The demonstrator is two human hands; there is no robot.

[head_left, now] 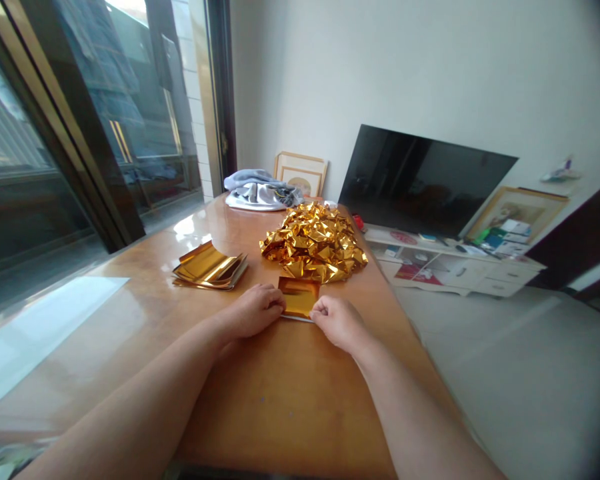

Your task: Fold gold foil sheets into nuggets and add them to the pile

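Both hands (261,308) (338,321) pinching smooth gold foil sheet (300,300), sharp-cornered foil heap (317,243) beyond, glossy brown table (285,400)

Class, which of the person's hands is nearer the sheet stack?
Left. The left hand is just right of the sheet stack; the right hand is farther right, across the gold sheet.

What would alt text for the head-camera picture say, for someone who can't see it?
A person's left hand and right hand hold a gold sheet by its left and right sides on a brown table. Beyond is a heap of folded gold pieces, with a stack of gold sheets to the left and a dark television behind.
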